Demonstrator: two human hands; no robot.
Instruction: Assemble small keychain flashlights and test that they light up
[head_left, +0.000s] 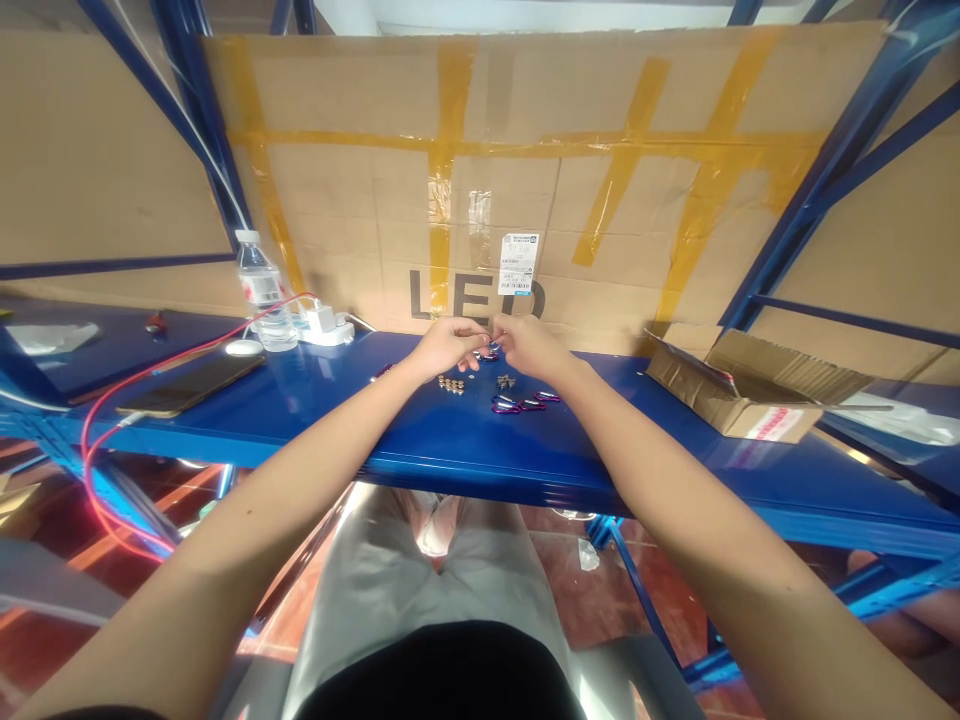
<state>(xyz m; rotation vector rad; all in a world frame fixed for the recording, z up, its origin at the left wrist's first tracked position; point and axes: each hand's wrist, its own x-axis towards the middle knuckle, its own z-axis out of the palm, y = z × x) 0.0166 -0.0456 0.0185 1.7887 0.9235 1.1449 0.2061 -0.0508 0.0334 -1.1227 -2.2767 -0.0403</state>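
Observation:
Above the blue shelf (pixel 465 445), my left hand (pixel 448 347) and my right hand (pixel 529 350) meet fingertip to fingertip. Both pinch at a small shiny metal piece (pixel 493 346), partly hidden by the fingers and too small to name. Just below my left hand lies a cluster of small brass-coloured parts (pixel 451 384). To its right is a little heap of grey metal bits (pixel 506 382). Several purple and pink carabiners (pixel 531 405) lie nearer the shelf's front edge, below my right hand. Another coloured piece (pixel 382 371) shows left of my left hand.
On the left are a phone (pixel 195 386) with a red cable (pixel 91 440), a water bottle (pixel 268 300), a white power strip (pixel 326 326) and a white oval object (pixel 244 348). An open cardboard box (pixel 750 385) stands right. Taped cardboard (pixel 360 220) forms the back wall.

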